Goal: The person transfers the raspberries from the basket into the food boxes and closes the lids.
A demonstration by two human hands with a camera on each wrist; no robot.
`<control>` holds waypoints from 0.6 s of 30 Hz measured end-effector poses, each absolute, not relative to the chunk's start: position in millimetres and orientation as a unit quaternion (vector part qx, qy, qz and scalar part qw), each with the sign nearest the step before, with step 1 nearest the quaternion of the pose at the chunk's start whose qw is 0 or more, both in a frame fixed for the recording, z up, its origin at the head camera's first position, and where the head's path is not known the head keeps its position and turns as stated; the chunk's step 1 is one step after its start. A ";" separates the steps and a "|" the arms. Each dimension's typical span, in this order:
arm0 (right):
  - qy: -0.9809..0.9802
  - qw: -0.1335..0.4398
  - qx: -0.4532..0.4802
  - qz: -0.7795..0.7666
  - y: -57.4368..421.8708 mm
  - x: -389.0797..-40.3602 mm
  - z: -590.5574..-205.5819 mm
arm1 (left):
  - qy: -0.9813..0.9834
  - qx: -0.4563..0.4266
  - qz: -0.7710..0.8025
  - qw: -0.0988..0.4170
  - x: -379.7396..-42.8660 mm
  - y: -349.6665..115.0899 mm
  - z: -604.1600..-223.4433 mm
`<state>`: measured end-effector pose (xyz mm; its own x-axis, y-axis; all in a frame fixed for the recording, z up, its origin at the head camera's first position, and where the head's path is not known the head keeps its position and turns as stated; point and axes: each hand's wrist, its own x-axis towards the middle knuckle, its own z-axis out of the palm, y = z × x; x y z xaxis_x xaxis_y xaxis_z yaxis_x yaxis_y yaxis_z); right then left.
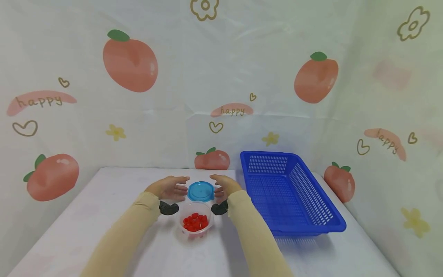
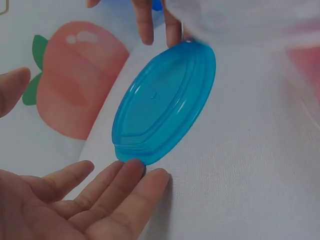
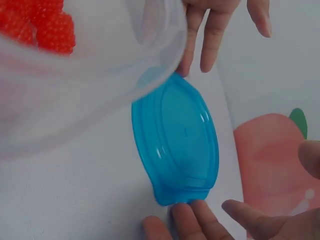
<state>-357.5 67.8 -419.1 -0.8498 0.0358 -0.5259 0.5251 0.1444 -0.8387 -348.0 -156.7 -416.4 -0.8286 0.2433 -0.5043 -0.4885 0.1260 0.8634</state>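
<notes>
A round blue plastic lid [image 1: 201, 191] lies on the table between my two hands. My left hand [image 1: 171, 187] is at its left side, fingers extended, fingertips right at the rim in the left wrist view. On the opposite side my right hand [image 1: 225, 186] has its fingertips at the lid's tabbed edge, as the right wrist view shows. Neither hand curls round it. Nearer to me, between the wrists, stands a clear plastic bowl [image 1: 187, 209] holding several red raspberry-shaped pieces [image 3: 55, 32].
A large blue plastic basket [image 1: 270, 215] stands on the right of the white table [image 1: 114, 200]. Behind the table hangs a white wall covering [image 1: 166, 138] printed with fruit and flowers. Black wrist cameras [image 1: 169, 208] sit just above the bowl's sides.
</notes>
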 end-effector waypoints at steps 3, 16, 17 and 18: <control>0.733 0.194 0.189 -0.625 66.3 -350.1 -414.3 | 0.704 -0.075 0.647 0.285 -348.3 -156.5 -416.9; 0.710 0.211 0.187 -0.645 64.4 -333.2 -396.2 | 0.712 -0.059 0.630 0.305 -343.0 -157.4 -406.4; 0.708 0.212 0.190 -0.646 64.0 -334.1 -396.8 | 0.711 -0.060 0.631 0.305 -342.7 -157.5 -405.7; 0.707 0.212 0.192 -0.647 63.6 -334.4 -397.0 | 0.709 -0.066 0.632 0.305 -342.5 -157.5 -405.0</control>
